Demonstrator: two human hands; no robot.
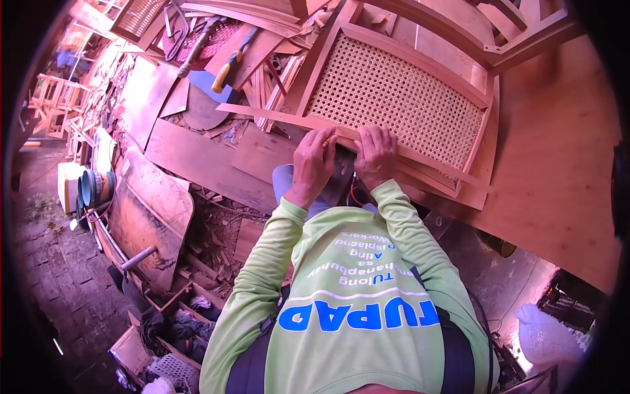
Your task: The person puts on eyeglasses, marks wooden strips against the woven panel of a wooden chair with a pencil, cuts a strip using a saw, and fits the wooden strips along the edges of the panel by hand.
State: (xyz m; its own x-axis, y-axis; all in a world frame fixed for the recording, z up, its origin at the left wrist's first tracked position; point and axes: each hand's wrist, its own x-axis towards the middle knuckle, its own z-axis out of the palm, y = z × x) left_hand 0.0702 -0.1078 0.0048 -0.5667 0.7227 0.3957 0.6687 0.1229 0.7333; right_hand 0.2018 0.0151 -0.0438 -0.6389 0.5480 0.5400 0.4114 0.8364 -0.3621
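Observation:
A long thin wooden strip [269, 114] lies along the near edge of a wooden frame with a woven cane panel [394, 98]. My left hand [311, 163] is closed on the strip, its fingers curled over the near edge. A small orange-yellow piece shows by those fingertips, too small to name. Close beside it, my right hand [376, 154] grips the same strip with bent fingers, just in front of the cane panel. The undersides of both hands are hidden.
A curved wooden chair frame [453, 29] stands behind the panel. A yellow-handled tool [226, 73], a hammer [197, 49] and wood offcuts lie at the back left. Broad plywood [558, 157] extends right. Buckets [97, 187] stand far left.

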